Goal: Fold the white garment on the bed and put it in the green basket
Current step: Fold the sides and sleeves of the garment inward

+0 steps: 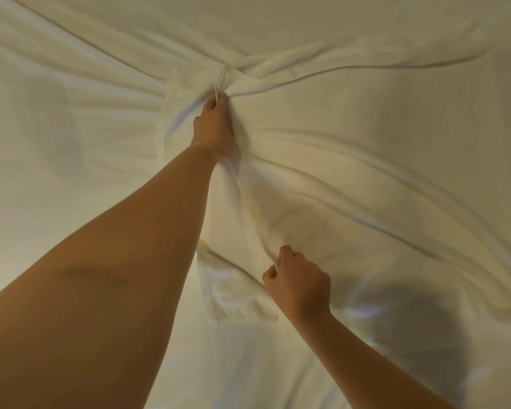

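— Garment (292, 184) lies spread on the bed (56, 113), between the two hands. Which step?

— Early folding, I'd judge. Left hand (213, 125), reached far out, pinches the cloth at a strap-like end; right hand (300, 283), nearer, is fisted around a bunched fold.

— Next move?

— Probably carrying both gripped points across together, keeping the edge taut so the fold lies flat.

— Anything in the way?

— White on white: the garment's edges are hard to tell from the wrinkled sheet. No green basket in sight.
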`<state>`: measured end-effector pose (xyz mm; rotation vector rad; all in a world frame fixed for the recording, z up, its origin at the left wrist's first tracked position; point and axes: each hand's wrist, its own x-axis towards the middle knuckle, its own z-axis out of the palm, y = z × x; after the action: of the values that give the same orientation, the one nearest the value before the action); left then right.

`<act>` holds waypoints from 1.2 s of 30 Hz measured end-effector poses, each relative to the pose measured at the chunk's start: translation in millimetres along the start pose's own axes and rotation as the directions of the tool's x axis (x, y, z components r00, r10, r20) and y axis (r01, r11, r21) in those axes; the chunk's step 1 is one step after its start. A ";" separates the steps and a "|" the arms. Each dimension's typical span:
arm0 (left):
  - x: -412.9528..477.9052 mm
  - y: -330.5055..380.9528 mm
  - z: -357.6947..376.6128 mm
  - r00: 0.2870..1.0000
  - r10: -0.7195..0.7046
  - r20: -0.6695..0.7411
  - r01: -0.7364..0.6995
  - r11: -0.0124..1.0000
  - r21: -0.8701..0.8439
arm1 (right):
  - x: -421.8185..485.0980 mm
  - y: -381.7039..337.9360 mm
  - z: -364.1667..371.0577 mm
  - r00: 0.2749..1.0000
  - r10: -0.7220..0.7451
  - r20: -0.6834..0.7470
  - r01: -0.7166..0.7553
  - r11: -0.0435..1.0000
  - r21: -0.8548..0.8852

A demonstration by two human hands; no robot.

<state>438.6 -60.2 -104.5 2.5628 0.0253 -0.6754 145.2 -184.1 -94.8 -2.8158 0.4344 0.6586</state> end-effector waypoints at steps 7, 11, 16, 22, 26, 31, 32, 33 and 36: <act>-11.2 4.8 -2.1 0.995 -0.035 -0.095 0.019 0.987 -0.158 | -22.5 4.6 -4.2 0.994 0.034 0.106 -0.037 0.999 0.027; -11.7 -1.4 -13.8 0.989 0.065 -0.135 -0.076 0.994 -0.074 | -43.8 25.6 -7.9 0.984 0.000 0.179 -0.034 0.982 0.187; -8.4 5.3 -35.9 0.976 0.118 -0.181 -0.123 0.992 -0.019 | -55.4 33.6 -14.7 0.951 -0.058 0.304 -0.077 0.907 0.414; -1.9 -0.2 -58.1 0.961 0.150 -0.235 -0.164 0.986 -0.041 | -55.1 20.4 -23.7 0.918 -0.183 0.351 -0.086 0.774 0.627; 3.6 -23.4 -81.7 0.930 0.104 -0.352 -0.162 0.977 -0.138 | -63.0 -13.3 -22.9 0.873 -0.316 0.371 -0.071 0.670 0.739; 11.9 -78.3 -102.6 0.911 0.041 -0.411 -0.102 0.987 -0.127 | -65.8 -61.6 -4.9 0.848 -0.371 0.378 -0.018 0.694 0.720; 24.6 -99.5 -100.0 0.903 0.008 -0.431 -0.097 0.978 -0.186 | -65.6 -68.2 -1.3 0.846 -0.377 0.376 -0.005 0.700 0.714; 27.9 -110.2 -97.2 0.902 -0.025 -0.430 -0.082 0.970 -0.230 | -65.5 -73.6 2.1 0.847 -0.383 0.368 0.019 0.715 0.699; -8.5 -96.3 -96.0 0.951 -0.105 -0.290 0.016 0.956 -0.294 | -64.5 -79.8 15.7 0.838 -0.393 0.378 0.100 0.792 0.602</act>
<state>461.9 69.8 -71.1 2.3623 0.2860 -0.2681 110.2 -90.3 -67.6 -1.9967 0.1084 0.9562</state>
